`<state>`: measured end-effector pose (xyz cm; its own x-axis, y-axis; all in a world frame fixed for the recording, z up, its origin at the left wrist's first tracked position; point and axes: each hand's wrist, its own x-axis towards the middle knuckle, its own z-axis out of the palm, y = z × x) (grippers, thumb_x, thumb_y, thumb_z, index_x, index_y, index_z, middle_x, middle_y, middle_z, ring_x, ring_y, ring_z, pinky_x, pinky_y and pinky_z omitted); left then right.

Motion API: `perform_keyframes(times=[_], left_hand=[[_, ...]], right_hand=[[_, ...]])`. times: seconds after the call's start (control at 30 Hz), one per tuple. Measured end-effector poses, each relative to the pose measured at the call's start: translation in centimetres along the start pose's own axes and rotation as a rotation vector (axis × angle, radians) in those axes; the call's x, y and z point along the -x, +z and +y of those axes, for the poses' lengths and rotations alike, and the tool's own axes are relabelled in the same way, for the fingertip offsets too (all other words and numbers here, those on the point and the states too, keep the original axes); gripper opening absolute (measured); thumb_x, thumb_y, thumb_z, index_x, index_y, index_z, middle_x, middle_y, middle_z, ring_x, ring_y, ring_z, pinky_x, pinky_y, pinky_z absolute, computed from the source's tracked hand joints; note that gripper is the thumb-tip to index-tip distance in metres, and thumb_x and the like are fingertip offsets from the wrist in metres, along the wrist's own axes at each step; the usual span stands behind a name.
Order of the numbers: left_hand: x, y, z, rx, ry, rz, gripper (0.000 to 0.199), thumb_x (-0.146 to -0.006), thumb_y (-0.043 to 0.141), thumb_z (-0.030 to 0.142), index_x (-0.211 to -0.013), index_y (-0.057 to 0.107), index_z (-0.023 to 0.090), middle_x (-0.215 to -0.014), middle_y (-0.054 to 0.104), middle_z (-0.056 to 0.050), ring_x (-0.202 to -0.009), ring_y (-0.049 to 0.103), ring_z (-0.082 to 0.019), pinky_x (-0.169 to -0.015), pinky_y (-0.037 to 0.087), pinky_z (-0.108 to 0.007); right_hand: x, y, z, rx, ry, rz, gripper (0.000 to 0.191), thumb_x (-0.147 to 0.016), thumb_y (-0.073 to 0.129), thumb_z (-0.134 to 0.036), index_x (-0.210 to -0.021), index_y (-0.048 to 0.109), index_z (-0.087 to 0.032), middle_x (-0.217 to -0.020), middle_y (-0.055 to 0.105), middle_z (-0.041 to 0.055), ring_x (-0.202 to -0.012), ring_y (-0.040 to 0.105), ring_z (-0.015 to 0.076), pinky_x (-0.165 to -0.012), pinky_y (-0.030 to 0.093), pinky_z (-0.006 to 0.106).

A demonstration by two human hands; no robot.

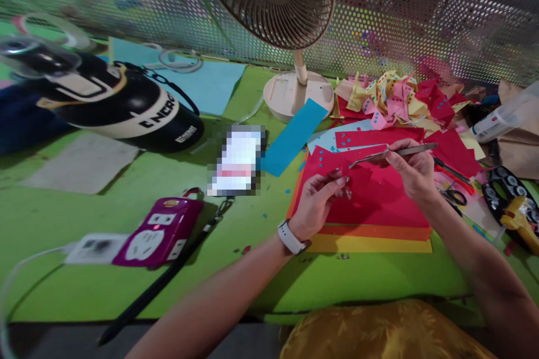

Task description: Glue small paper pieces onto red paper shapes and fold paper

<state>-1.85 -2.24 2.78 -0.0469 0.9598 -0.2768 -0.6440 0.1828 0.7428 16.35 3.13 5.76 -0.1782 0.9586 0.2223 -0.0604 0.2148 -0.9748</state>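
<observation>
Metal tweezers [373, 156] are gripped in my right hand [415, 167], their bent tip pointing left. The tip is close to the fingers of my left hand [320, 196]. Those left fingers are pinched together; whatever is between them is too small and dark to make out. Both hands are above a stack of coloured sheets, with a red sheet [387, 196] on top and orange and yellow edges [408, 245] showing below. A red strip [379, 137] and a pale blue sheet [322, 137] with tiny blue bits lie just behind.
A fan [290, 92] stands at the back, beside a heap of paper scraps [391, 98]. Scissors [457, 196] lie to the right. On the left are a bottle [138, 106], a blurred phone [238, 160], a purple power socket [162, 230] and a blue strip [297, 137].
</observation>
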Motion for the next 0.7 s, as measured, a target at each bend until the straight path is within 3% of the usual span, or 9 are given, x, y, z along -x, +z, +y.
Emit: perform_keyframes(times=[0.27,0.4,0.57,0.7], left_hand=[[0.0,-0.1,0.0,-0.005,-0.003,0.004,0.023,-0.052,0.087,0.026,-0.067,0.073,0.019,-0.057,0.068,0.002,-0.048,0.059,-0.010,-0.051,0.051,-0.023],[0.0,-0.2,-0.1,-0.011,-0.006,0.003,0.025,-0.051,0.088,0.027,-0.069,0.073,0.018,-0.059,0.070,0.000,-0.049,0.061,-0.010,-0.051,0.051,-0.022],[0.0,-0.4,-0.5,-0.078,0.017,0.011,0.025,-0.054,0.089,0.029,-0.072,0.075,0.017,-0.059,0.070,-0.001,-0.052,0.062,-0.011,-0.053,0.051,-0.021],[0.1,-0.6,-0.8,-0.121,0.019,0.004,0.024,-0.057,0.087,0.029,-0.074,0.076,0.017,-0.061,0.071,-0.002,-0.054,0.063,-0.012,-0.055,0.052,-0.022]], right_hand=[[0.0,0.1,0.0,0.022,-0.002,0.023,0.025,-0.080,0.072,-0.044,-0.088,0.059,-0.024,-0.073,0.070,-0.0017,-0.071,0.072,0.0179,-0.069,0.060,0.034],[0.0,0.3,-0.9,0.041,-0.054,0.082,0.029,-0.085,0.062,-0.054,-0.097,0.063,-0.028,-0.077,0.071,-0.0005,-0.075,0.072,0.0194,-0.070,0.060,0.035],[-0.1,0.6,-1.0,0.306,-0.048,-0.016,0.030,-0.088,0.058,-0.053,-0.094,0.070,-0.027,-0.082,0.071,0.0029,-0.085,0.069,0.0209,-0.081,0.056,0.037],[-0.1,0.6,-0.8,0.457,-0.207,-0.043,0.023,-0.091,0.056,-0.044,-0.084,0.070,-0.026,-0.095,0.066,0.0045,-0.095,0.064,0.0194,-0.083,0.052,0.035]])
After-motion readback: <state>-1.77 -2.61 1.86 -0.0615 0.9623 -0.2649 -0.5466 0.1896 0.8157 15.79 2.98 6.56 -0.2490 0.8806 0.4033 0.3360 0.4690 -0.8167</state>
